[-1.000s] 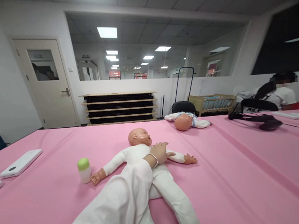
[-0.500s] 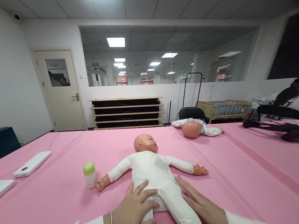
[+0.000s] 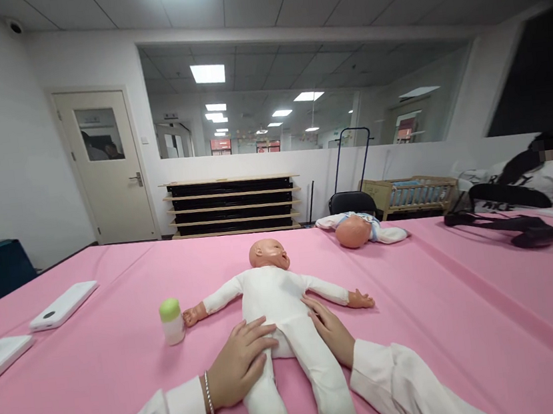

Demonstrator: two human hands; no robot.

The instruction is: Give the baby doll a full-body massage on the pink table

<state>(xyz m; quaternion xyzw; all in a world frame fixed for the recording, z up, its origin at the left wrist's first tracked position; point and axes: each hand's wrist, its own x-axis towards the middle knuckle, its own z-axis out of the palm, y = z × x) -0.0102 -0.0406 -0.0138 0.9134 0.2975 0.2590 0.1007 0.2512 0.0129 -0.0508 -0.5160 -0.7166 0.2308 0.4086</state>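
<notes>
A baby doll [image 3: 278, 294] with a white cloth body lies on its back on the pink-covered table [image 3: 142, 385]. Its arms are spread, its head is turned to the right, and its feet point towards me. My left hand [image 3: 240, 362] rests flat with fingers out over the doll's hip and upper thigh on the left. Against its other side, at the waist and hip, lies my right hand [image 3: 330, 328], fingers stretched out along the body. Beside the doll's hand on the left stands a small clear bottle with a green lid [image 3: 171, 320].
Two white power-bank-like devices [image 3: 64, 305] lie at the left. A second doll [image 3: 355, 231] in white and blue clothes is at the far edge, with a black strap-like item [image 3: 505, 227] to its right. A person [image 3: 549, 170] sits at the far right.
Both hands have moved forward along the doll, the right one up to its waist. The view has shifted, and more of the doll's legs shows.
</notes>
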